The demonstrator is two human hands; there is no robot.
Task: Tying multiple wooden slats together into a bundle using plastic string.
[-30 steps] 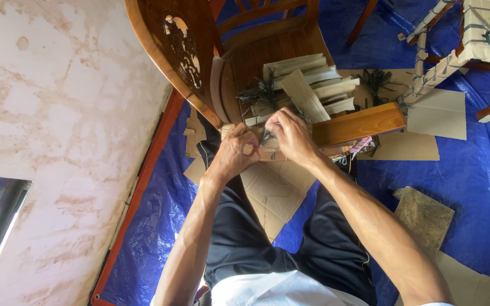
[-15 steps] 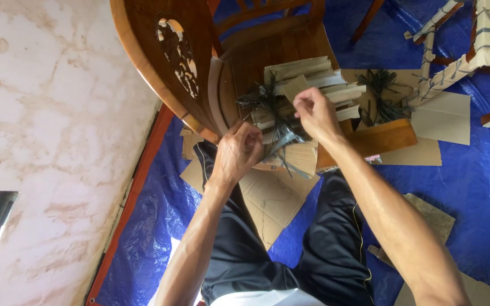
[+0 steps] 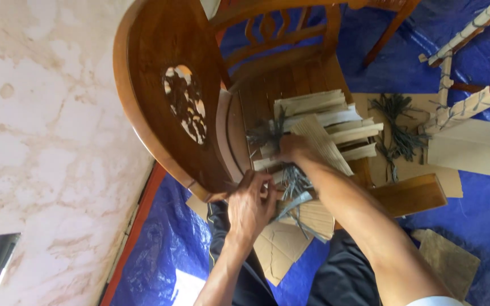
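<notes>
A brown wooden chair (image 3: 160,113) with a carved back stands in front of me. Its seat carries a stack of pale flat strips (image 3: 324,122) and a tuft of grey-green fibres (image 3: 265,136). My left hand (image 3: 249,207) is at the seat's front edge, closed on a bundle of strips and grey fibres (image 3: 301,198) that hangs over my lap. My right hand (image 3: 293,150) reaches onto the stack next to the tuft. Its fingers are curled down among the strips, and what they grip is hidden.
A blue tarp (image 3: 472,204) covers the floor, with cardboard pieces (image 3: 460,147) and another bunch of dark fibres (image 3: 398,127) on it. A wooden plank (image 3: 412,195) lies by my right arm. A frame wound with pale cord (image 3: 466,39) is at top right, and a stained wall (image 3: 46,130) on the left.
My right hand has left the bundle by my left hand and moved up onto the stack on the chair seat. The view has come closer to the chair.
</notes>
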